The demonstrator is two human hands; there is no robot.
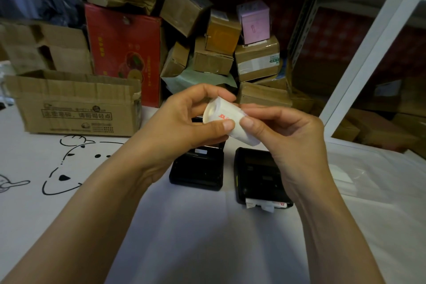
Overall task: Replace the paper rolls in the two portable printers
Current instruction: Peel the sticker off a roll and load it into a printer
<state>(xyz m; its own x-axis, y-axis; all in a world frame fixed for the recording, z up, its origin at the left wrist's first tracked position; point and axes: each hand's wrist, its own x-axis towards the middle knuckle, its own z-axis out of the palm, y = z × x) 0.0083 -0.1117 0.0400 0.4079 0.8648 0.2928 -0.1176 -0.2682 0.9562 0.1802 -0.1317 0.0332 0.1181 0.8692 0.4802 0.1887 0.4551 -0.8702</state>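
Paper roll (227,120) pinched between left hand (184,120) and right hand (283,131) fingers (red print showing), held above two black printers (198,168) beneath the fingertips.

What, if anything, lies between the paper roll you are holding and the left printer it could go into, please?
Only the left hand itself. It and the right hand hold the paper roll in the air above the left printer, and the left palm and wrist cover part of that printer. Whether its lid is open cannot be told.
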